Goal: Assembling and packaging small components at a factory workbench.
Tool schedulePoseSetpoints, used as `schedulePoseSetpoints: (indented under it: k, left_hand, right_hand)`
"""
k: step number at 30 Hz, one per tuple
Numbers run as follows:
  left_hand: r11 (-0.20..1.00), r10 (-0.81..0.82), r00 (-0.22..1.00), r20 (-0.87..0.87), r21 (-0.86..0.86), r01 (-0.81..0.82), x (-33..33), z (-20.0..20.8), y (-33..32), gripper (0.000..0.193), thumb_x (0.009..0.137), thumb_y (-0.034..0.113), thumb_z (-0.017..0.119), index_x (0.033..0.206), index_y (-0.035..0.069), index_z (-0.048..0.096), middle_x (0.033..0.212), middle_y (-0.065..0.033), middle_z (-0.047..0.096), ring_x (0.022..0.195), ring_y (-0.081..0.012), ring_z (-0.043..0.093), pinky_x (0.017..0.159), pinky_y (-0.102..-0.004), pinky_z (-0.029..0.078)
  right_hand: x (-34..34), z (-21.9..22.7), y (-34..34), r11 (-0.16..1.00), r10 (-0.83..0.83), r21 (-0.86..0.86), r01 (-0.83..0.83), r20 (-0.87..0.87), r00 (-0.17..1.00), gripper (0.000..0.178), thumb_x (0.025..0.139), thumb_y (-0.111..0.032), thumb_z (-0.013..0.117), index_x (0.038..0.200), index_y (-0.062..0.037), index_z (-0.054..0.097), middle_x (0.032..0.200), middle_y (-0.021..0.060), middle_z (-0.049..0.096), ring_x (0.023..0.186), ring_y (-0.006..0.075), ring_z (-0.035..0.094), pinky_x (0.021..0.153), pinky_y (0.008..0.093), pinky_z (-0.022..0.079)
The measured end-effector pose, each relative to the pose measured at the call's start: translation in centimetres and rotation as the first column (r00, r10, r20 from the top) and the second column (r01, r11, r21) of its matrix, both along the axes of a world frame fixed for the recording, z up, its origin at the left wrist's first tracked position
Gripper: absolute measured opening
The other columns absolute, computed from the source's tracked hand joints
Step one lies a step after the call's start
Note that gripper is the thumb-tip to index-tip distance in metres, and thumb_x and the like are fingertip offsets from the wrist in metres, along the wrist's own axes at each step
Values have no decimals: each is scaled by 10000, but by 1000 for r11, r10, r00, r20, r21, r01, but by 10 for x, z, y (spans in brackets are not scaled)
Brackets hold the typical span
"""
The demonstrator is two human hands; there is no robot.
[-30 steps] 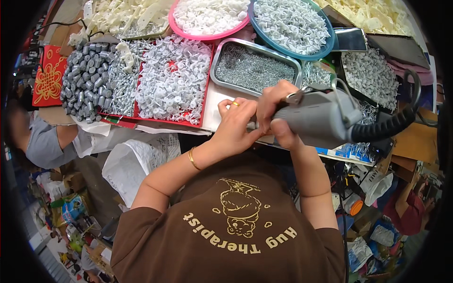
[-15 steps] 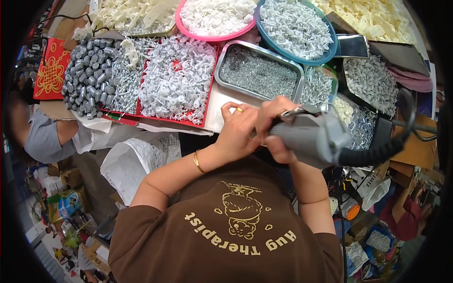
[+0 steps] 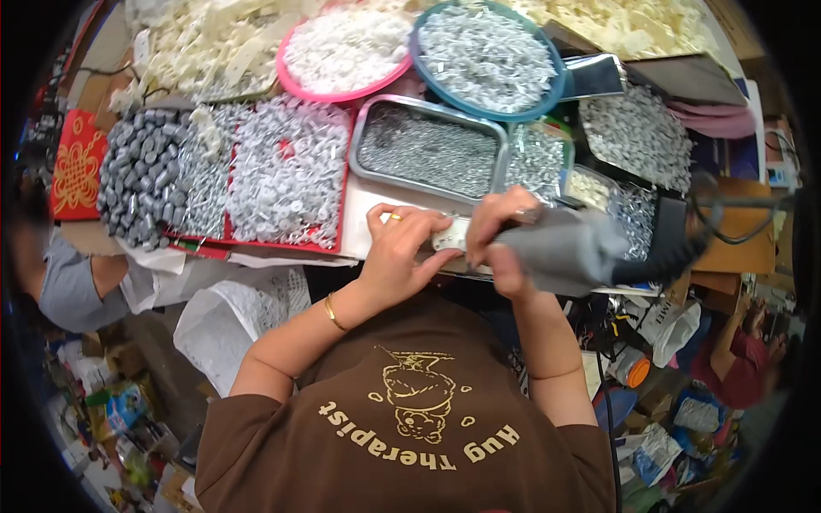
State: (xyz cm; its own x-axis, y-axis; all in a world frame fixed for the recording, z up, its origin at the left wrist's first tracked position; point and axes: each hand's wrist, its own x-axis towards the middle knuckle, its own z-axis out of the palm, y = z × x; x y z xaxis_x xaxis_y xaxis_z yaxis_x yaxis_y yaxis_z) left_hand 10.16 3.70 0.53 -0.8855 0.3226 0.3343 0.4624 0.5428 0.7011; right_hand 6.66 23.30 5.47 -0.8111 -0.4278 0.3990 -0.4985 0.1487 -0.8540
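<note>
In my right hand (image 3: 505, 232) is a grey power screwdriver (image 3: 571, 248), held nearly level and pointing left, its black cable sleeve at the right end. My left hand (image 3: 400, 256) pinches a small white plastic part (image 3: 451, 236) between thumb and fingers at the table edge. The tool's tip is hidden behind my right fingers, close by the part. Just beyond both hands stands a metal tray (image 3: 363, 167) filled with small silvery screws.
Left lie a red box (image 3: 344, 205) of white plastic pieces and a heap of grey cylinders (image 3: 141, 175). Behind stand a pink basin (image 3: 295, 81) and a teal basin (image 3: 547, 101) of small parts. A white sack (image 3: 227, 321) hangs below; people sit at both sides.
My hands have drawn slightly apart, bringing the white part into sight between them. The view has shifted, so the table's contents appear lower and further left.
</note>
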Motion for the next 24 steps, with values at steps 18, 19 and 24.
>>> schedulePoseSetpoints:
  k: [18,19,24]
  left_hand:
    - [877,176,939,295,386,-286,19,35,-68,395,855,-123,616,1235,-17,602,1152,-139,705,968,-141,699,848,-270,558]
    - [817,126,910,396,479,-322,19,45,-84,384,870,-130,573,1234,-15,607,1168,-126,698,976,-131,687,850,-263,545]
    - [958,287,814,504,-166,-235,63,92,-223,419,853,-127,514,1222,26,640,1107,-110,701,985,-206,681,862,-324,525]
  right_hand:
    - [-182,-18,232,44,-835,-380,924,494,243,740,925,-388,733,1340,88,348,1211,161,599,937,249,658,832,395,566]
    - [-178,-36,275,182,-796,-412,893,471,380,619,963,-329,691,1335,95,437,1179,155,610,965,261,654,860,402,555]
    - [-137,-45,308,421,-325,-455,784,732,599,525,1010,-245,597,1407,42,409,1426,206,460,1241,297,511,1159,444,367]
